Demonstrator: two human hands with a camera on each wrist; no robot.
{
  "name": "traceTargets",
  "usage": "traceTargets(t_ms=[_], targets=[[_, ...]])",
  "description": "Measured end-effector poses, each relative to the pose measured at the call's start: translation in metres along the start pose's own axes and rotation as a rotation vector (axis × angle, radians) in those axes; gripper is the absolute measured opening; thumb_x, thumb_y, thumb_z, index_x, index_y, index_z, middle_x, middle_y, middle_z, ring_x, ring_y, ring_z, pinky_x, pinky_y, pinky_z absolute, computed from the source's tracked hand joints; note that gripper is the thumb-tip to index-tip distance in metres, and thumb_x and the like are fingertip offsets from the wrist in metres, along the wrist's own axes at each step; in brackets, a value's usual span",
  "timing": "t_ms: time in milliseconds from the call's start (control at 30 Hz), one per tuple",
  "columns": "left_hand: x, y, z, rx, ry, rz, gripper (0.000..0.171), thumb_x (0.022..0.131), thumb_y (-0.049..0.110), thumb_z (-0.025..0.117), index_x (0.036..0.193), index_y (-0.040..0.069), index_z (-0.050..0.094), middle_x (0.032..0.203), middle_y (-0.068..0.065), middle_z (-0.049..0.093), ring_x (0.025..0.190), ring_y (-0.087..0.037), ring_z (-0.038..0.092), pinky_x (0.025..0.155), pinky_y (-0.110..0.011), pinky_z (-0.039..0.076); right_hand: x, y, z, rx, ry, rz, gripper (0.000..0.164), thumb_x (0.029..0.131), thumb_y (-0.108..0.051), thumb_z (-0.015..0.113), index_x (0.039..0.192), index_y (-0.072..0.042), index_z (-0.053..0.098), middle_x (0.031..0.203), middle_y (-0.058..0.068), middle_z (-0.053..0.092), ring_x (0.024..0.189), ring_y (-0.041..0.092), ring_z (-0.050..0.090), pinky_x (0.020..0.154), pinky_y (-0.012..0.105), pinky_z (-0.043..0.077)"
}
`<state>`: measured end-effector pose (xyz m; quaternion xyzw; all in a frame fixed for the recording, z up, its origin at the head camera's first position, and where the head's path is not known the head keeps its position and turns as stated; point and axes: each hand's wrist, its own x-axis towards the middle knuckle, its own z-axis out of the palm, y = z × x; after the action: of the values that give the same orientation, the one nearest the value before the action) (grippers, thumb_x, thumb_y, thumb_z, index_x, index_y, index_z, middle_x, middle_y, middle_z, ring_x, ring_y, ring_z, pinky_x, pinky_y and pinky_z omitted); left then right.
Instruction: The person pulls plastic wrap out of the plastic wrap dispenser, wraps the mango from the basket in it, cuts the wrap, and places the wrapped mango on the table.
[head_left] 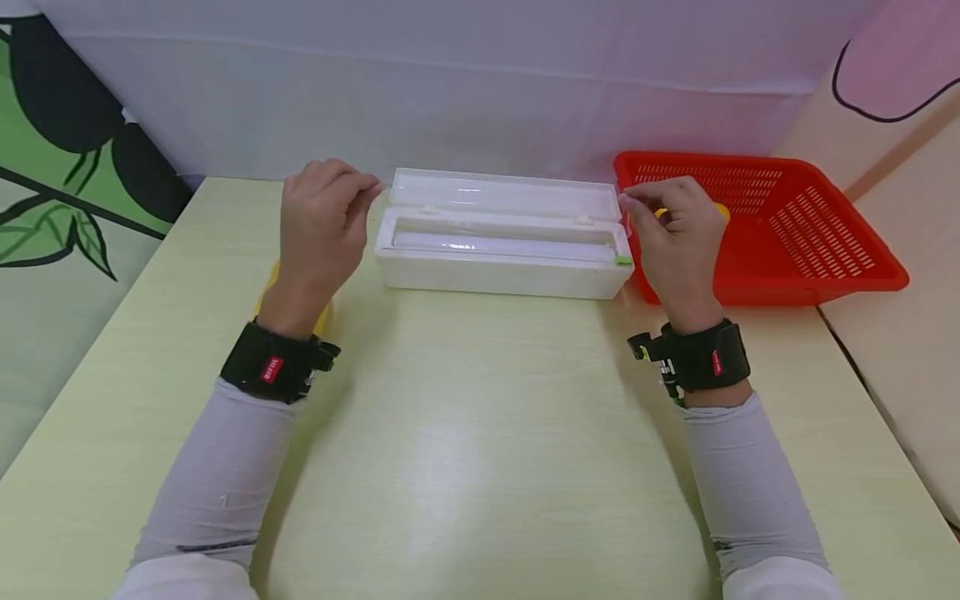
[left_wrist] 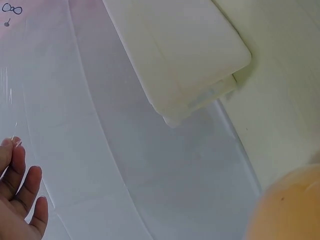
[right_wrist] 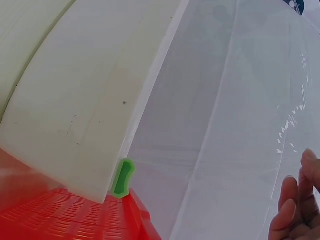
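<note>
Left hand hangs above the desk at about ten o'clock, thumb and fingertips pinched together on one upper corner of a sheet of clear film. Right hand mirrors it at about two o'clock, fingers curled and pinching the other corner. From the head view the film is almost invisible; only the wrist views show it plainly, stretched taut with faint creases and glints, running from the fingers down to the box. The right wrist view shows the same sheet beside the fingertips.

Between the hands, at twelve o'clock, lies the white dispenser box, lid tipped open toward the wall. Its small green slider sits at the right end, clearest in the right wrist view. Touching that end, toward two o'clock, stands a red basket. A yellow object lies under the left wrist.
</note>
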<state>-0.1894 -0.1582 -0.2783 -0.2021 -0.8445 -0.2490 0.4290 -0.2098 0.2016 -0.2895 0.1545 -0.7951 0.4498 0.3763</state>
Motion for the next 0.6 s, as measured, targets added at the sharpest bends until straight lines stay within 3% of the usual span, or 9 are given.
traceTargets(t_ms=[200,600], targets=[[0.0012,0.0008,-0.0039,0.01,-0.003,0.034,0.025,0.1,0.013,0.06,0.097,-0.009,0.072,0.088,-0.022,0.064,0.086,-0.04,0.056,0.072,-0.045,0.035,0.0013,-0.0017,-0.0013,-0.005,0.014,-0.007,0.016,0.091,-0.015,0.073,0.099,-0.003,0.078,0.094,0.012,0.07,0.086,0.01,0.057,0.074,0.016,0.047],[0.0038,0.0029,-0.008,0.006,0.0,0.017,0.026,0.1,0.014,0.06,0.098,-0.01,0.071,0.089,-0.023,0.064,0.088,-0.04,0.056,0.075,-0.045,0.036,0.0019,-0.0087,-0.0042,-0.008,0.032,-0.018,0.016,0.091,-0.015,0.073,0.099,-0.002,0.078,0.095,0.013,0.069,0.087,0.011,0.057,0.077,0.017,0.048]])
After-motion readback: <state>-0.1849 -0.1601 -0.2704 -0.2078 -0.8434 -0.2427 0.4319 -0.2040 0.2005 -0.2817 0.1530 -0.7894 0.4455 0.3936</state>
